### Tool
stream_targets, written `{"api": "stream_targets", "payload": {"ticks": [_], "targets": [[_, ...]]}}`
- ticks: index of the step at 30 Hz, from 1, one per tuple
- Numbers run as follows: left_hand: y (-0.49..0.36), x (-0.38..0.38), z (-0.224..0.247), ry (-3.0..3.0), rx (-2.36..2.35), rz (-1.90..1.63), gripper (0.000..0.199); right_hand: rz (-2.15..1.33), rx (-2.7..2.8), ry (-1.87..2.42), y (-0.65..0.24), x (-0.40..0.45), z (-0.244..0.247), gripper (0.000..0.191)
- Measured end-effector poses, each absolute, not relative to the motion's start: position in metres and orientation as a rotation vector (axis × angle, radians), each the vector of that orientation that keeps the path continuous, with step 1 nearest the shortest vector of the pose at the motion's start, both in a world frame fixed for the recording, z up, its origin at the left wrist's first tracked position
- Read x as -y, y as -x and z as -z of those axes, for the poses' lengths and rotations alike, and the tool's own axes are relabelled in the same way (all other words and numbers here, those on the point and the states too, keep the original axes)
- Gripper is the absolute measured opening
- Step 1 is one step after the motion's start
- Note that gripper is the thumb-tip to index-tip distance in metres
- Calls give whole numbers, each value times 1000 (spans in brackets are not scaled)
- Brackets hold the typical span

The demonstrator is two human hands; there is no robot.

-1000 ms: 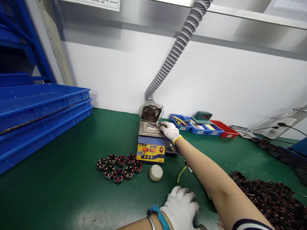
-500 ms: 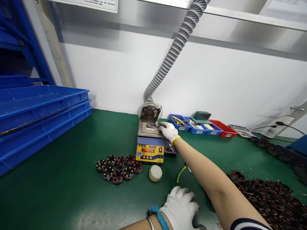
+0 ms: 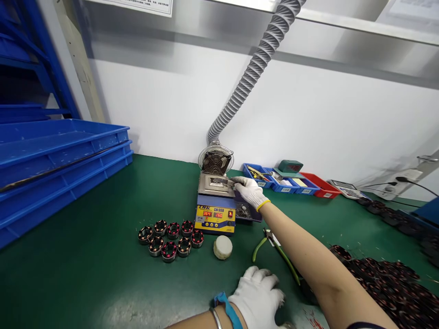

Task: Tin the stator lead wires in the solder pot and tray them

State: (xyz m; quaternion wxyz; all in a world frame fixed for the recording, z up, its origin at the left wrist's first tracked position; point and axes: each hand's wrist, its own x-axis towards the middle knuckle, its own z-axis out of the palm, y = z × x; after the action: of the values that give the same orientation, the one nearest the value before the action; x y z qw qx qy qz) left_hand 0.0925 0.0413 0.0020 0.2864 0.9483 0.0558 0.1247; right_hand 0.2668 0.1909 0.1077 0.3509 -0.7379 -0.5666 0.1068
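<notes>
My right hand [image 3: 252, 191], in a white knit glove with a yellow cuff, is closed on a thin flat metal scraper [image 3: 224, 181]. Its blade reaches over the small square opening on top of a solder pot [image 3: 215, 219] with a yellow front panel and red digits. My left hand [image 3: 259, 294], also gloved, lies on the green tabletop with its fingers stretched forward and holds nothing; a blue wrist strap [image 3: 228, 310] is round that wrist. Between the left hand and the pot sits a round pale block [image 3: 222, 247]. Green-handled pliers [image 3: 269, 237] lie beside my right forearm.
Several wound motor stators [image 3: 169, 251] stand left of the pot. A large pile of stators [image 3: 384, 283] lies at the right. Behind the pot are a fan [image 3: 216, 163] and a grey hose [image 3: 247, 75]. Blue trays [image 3: 68, 160] are stacked at left; small bins [image 3: 290, 185] line the wall.
My right hand has drawn back slightly to the right with the scraper, whose blade now shows more plainly over the opening. The pliers are less covered by my forearm. My left hand stays put.
</notes>
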Motion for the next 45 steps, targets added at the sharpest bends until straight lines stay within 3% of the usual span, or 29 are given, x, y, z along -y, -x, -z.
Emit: {"api": "stream_targets", "payload": {"ticks": [21,33,45], "targets": [[-89,-40,-10,-2478,-164,-329,52,-81,1537,2317,-205,-162,-154,29],[-83,-40,-23,-2450,-198,-274,56,88,1572,2389,-177,-198,-199,30],[-81,-39,-28,-2489,-204,-249,55,58,1620,2454,-153,-222,-203,41]]}}
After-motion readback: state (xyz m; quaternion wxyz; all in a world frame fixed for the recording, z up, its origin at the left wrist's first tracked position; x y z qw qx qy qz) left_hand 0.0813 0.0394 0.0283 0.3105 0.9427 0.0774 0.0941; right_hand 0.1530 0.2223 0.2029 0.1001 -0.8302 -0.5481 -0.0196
